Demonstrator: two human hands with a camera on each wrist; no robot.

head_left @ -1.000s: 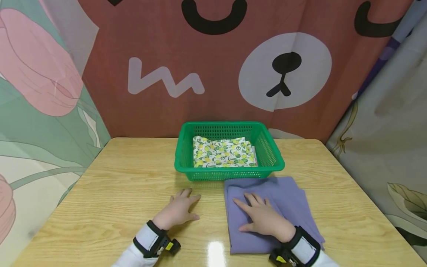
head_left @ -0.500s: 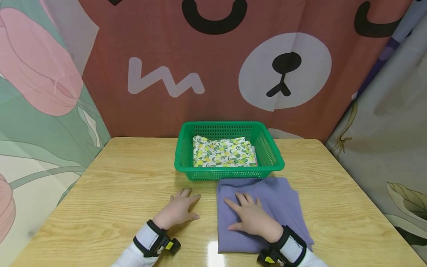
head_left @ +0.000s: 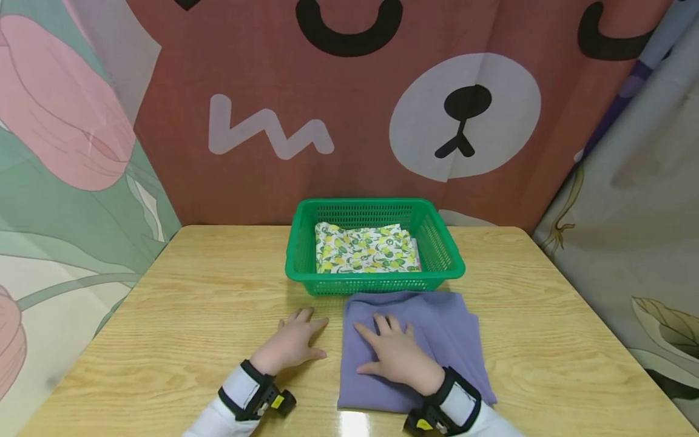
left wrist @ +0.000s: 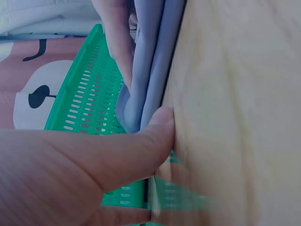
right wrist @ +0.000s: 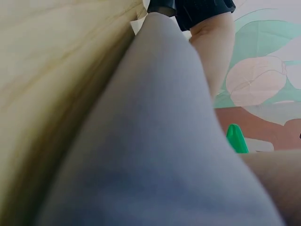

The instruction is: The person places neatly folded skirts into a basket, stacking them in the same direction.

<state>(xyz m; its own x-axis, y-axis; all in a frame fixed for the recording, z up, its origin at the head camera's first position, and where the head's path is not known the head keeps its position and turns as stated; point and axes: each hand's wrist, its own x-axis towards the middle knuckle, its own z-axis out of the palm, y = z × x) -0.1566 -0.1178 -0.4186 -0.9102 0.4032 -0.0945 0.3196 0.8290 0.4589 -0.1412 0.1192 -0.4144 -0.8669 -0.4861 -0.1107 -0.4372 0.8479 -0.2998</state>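
A folded purple cloth (head_left: 437,328) lies flat on the wooden table, its far edge right at the front of the basket. My right hand (head_left: 401,358) rests on top of it with fingers spread. To the left of the cloth, my left hand (head_left: 292,343) rests on the tabletop, fingers extended and holding nothing. The left wrist view shows the left thumb (left wrist: 162,120) against the wood, close to the layered edge of the purple cloth (left wrist: 146,61). In the right wrist view the cloth (right wrist: 155,127) fills the middle, and part of my right hand (right wrist: 277,174) shows at the lower right.
A green perforated plastic basket (head_left: 377,284) stands at the back middle of the table (head_left: 164,315). Inside it lies a folded lemon-print cloth (head_left: 366,250). Behind the table hangs a brown curtain with a bear print (head_left: 349,176). Patterned fabric hangs at both sides.
The purple cloth has slid left across the table under my right hand, nearing the left hand. The left hand and the basket have stayed in place.
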